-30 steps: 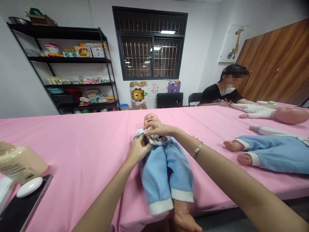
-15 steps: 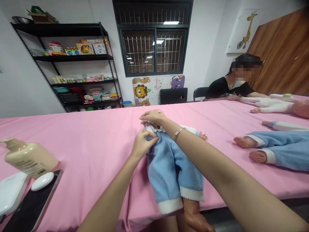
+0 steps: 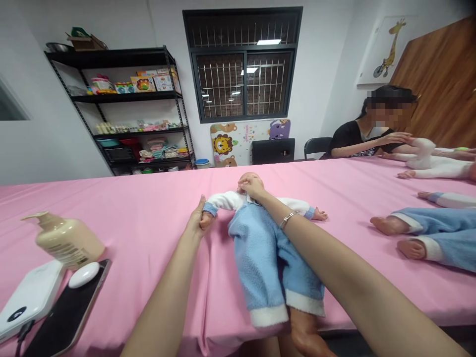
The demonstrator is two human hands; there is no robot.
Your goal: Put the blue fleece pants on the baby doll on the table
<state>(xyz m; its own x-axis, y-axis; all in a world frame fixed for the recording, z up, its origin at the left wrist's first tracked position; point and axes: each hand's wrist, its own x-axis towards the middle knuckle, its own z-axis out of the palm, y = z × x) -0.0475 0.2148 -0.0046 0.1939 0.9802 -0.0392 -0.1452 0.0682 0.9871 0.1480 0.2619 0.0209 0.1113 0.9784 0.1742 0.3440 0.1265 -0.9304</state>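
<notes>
A baby doll (image 3: 256, 248) in blue fleece trousers and a white top with blue cuffs lies on its back in front of me, its feet toward me over the table edge. My left hand (image 3: 198, 216) is closed round the doll's hand (image 3: 206, 219) and holds that arm out to the left. At the doll's neck and chin, my right hand (image 3: 252, 187) has its fingers bent together; what they pinch, if anything, is hidden. My right forearm passes over the doll's other sleeve (image 3: 297, 206) and part of its trousers.
On the pink-covered table (image 3: 148, 213), a pump bottle (image 3: 70, 240), a white power bank (image 3: 33, 297) and a phone (image 3: 67, 312) with a white oval case (image 3: 84, 275) lie left. Another blue-clad doll (image 3: 439, 228) lies right. Beyond it, a co-worker (image 3: 357, 134) handles a white-clad doll (image 3: 427, 158).
My left hand has moved from the trousers' waist to the doll's hand, and that arm is now stretched out left. My right hand has shifted slightly at the neck, uncovering more of the doll's head.
</notes>
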